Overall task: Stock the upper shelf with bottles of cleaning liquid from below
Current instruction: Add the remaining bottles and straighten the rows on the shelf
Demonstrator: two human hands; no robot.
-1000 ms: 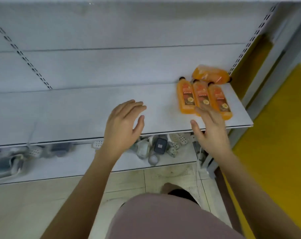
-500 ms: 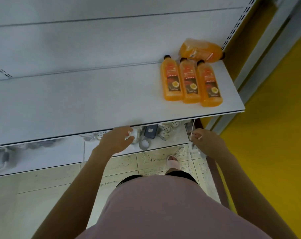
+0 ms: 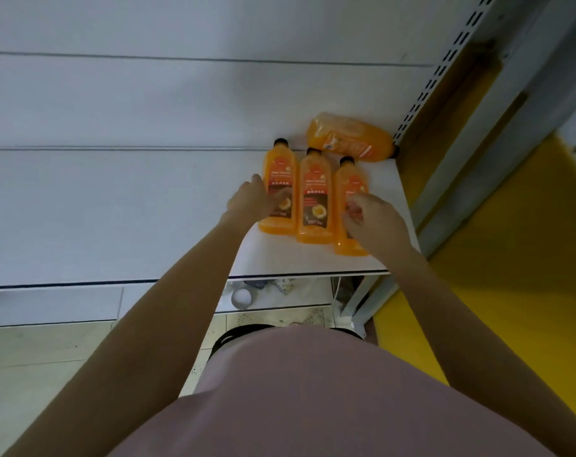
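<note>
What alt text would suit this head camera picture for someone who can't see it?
Seen from above, a person's left hand and right hand are at the outer two of three orange bottles side by side on a white shelf. A fourth bottle lies crosswise behind them. Motion blur hides the grip.

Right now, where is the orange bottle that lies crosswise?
Head view: the crosswise bottle is at the back right corner of the shelf, behind the row of three bottles, its cap by the slotted upright.
</note>
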